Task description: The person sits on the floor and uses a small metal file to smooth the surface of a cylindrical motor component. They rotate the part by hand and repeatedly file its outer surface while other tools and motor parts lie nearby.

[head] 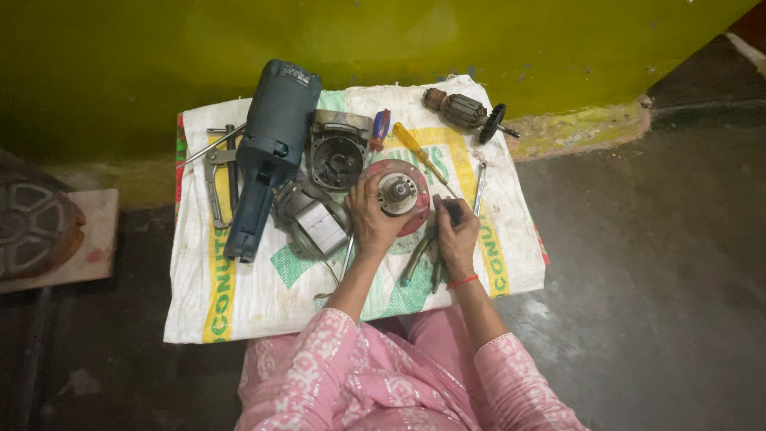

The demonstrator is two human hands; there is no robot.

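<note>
My left hand [370,217] grips a round red metal part [397,191] with a silver hub at its middle, holding it just over the white woven sack [263,303]. My right hand [458,231] is closed around the dark handle of a small tool [452,209] whose tip reaches the right edge of the red part. A pair of pliers [421,257] lies on the sack directly under my right hand. I wear pink patterned sleeves and a red thread on the right wrist.
On the sack lie a blue power-tool body [270,144], a dark round housing [338,156], a grey motor part [313,217], a yellow-handled screwdriver [418,148], a red-blue screwdriver [380,129], a puller [219,172] and an armature [464,110]. A green wall stands behind.
</note>
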